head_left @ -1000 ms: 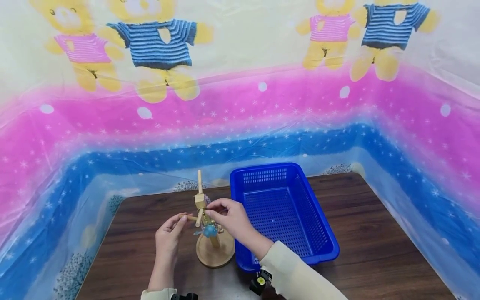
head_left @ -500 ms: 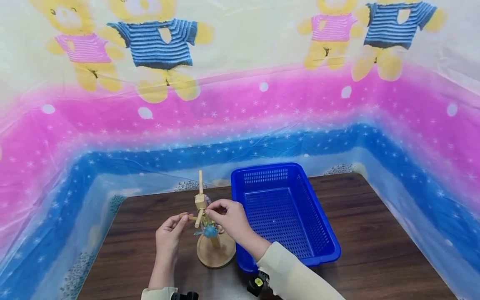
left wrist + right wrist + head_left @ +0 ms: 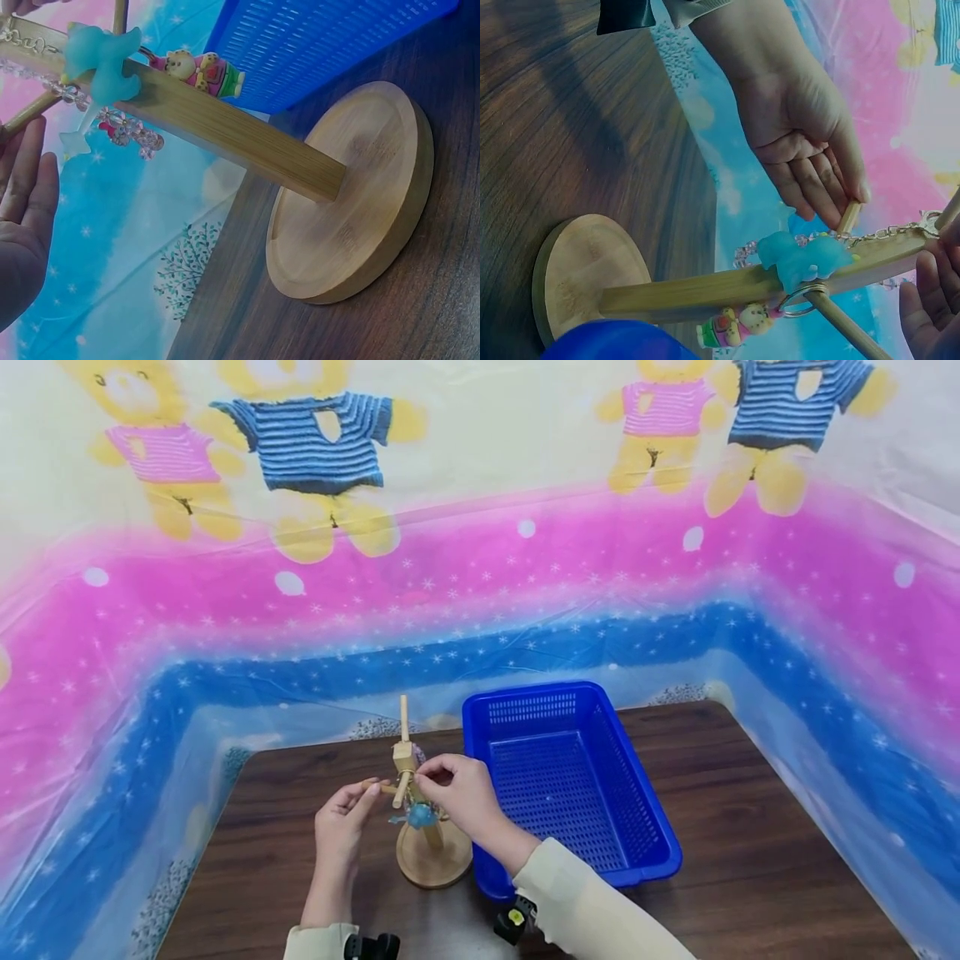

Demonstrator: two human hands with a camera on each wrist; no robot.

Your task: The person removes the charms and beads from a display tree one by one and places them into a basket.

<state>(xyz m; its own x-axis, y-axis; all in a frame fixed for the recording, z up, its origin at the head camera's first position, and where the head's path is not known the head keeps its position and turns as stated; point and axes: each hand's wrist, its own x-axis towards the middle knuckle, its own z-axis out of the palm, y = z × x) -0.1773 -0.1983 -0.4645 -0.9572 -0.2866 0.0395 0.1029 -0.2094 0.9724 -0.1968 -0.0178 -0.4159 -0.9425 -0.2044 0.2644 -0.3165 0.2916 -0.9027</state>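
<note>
A wooden peg stand with a round base is upright on the table. My left hand pinches the tip of its left peg between thumb and fingers. Up near the top, my right hand pinches at a keychain's metal ring beside the front peg; its fingertips partly hide the ring. A teal translucent charm, a string of clear pink beads and a small bear figure charm hang along the post.
Just right of the stand, a blue perforated plastic basket sits on the dark wooden table. My right forearm passes over its near left corner. A printed bear cloth rises behind the table and at its sides.
The head view has shifted slightly. Both hands stay at the same places on the stand, with no clear change of hold.
</note>
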